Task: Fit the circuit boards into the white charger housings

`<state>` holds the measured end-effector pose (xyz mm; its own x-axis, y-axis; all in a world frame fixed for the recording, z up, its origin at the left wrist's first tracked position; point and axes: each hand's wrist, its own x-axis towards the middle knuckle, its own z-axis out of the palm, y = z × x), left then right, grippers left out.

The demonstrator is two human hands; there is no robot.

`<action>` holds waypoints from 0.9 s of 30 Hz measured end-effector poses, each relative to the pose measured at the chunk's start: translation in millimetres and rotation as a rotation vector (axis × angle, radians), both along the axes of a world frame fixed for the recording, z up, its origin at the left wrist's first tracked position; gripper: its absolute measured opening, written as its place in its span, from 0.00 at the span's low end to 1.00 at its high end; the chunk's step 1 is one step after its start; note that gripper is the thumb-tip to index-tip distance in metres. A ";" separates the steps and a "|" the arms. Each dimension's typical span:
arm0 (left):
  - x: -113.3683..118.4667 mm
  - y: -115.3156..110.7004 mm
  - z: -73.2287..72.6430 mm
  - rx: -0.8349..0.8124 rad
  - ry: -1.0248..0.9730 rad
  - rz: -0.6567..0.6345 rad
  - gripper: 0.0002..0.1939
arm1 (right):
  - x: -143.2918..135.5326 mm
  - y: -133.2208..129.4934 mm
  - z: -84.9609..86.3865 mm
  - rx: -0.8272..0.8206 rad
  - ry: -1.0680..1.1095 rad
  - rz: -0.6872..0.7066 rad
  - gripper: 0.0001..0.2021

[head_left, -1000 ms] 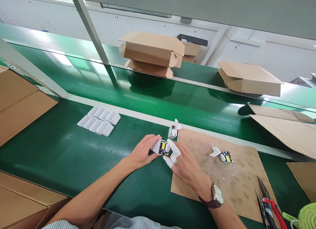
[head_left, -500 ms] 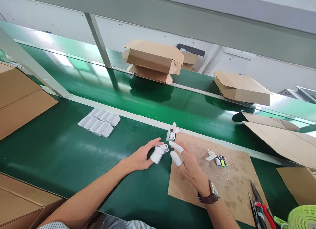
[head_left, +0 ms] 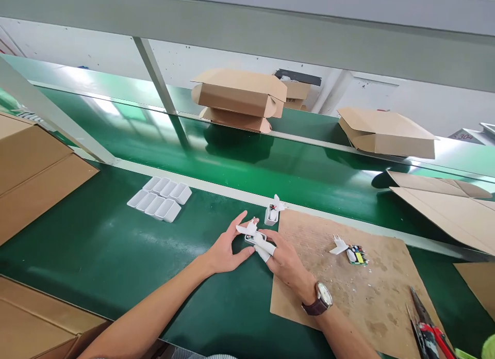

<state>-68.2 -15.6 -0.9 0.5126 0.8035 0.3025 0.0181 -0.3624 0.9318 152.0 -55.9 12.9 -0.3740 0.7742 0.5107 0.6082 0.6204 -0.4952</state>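
A white adapter housing (head_left: 250, 238) with a winged white plug piece (head_left: 248, 228) at its top is between my two hands. My left hand (head_left: 226, 249) touches its left and lower side, thumb and fingers curved around it. From the right, my right hand (head_left: 284, 258), with white finger covers on two fingers, grips the housing. Just behind stands another white housing (head_left: 271, 214) with parts inside and a plug piece on top. To the right, a circuit board (head_left: 357, 255) joined to a white plug piece (head_left: 339, 245) lies on the brown cardboard sheet (head_left: 309, 287).
Several empty white housings (head_left: 160, 198) stand in two rows at the left. Pliers (head_left: 429, 328) and tweezers lie at the lower right. Cardboard boxes (head_left: 240, 93) sit beyond the green belt (head_left: 232, 168). A large carton (head_left: 42, 163) is at the left edge.
My right hand has moved left and closed on the housing. The plug piece now shows upright at its top, its wings spread. The view has shifted slightly.
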 end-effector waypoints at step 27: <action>0.7 4.1 9.7 0.346 0.068 0.267 0.15 | -3.6 -4.6 -1.9 -0.109 0.016 -0.023 0.18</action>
<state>-67.4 -11.5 8.8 0.3285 0.7681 0.5496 0.2107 -0.6268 0.7501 148.5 -60.5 11.0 -0.3481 0.8336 0.4288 0.6129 0.5485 -0.5688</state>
